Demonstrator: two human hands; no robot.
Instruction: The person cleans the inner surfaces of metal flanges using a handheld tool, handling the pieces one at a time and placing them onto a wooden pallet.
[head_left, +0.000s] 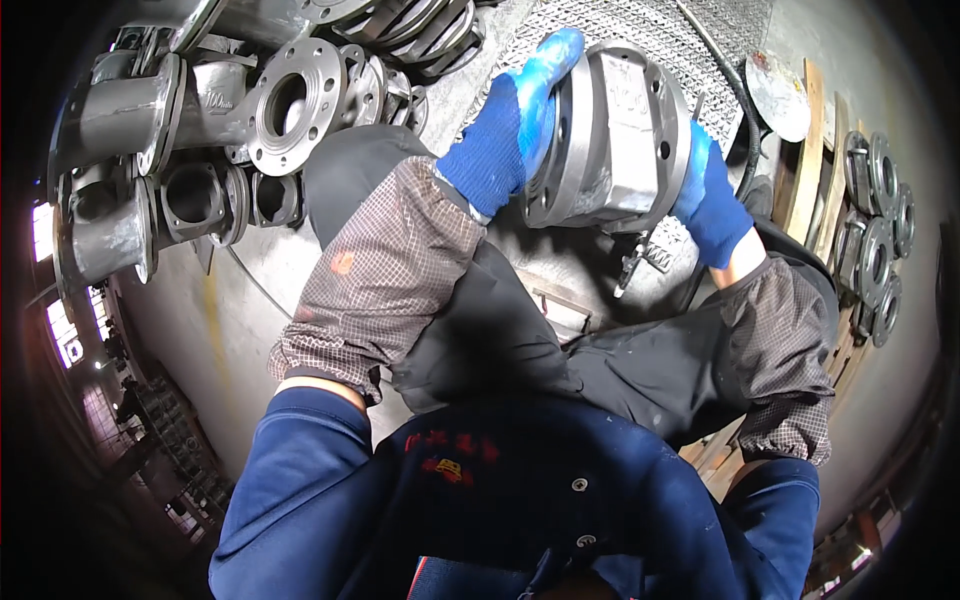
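Between my hands is a grey cast-metal valve body [625, 130] with a round flange on each side, raised in front of me above my spread knees. My left hand [515, 125], in a blue coated glove, is closed round the rim of the left flange. On the opposite side my right hand [706, 195], gloved the same way, grips the right flange; its fingers are mostly hidden behind the metal. Just under the valve body a slim dark tool with a pale tip [628, 272] shows in part; its kind is unclear.
Flanged metal castings [120, 120] are stacked at the left, a round flange [292, 107] facing me. Beyond my hands lies a textured metal plate [570, 22], with a dark hose [722, 62] along its right. Several flanged parts [875, 250] rest on wooden boards [808, 150] at the right.
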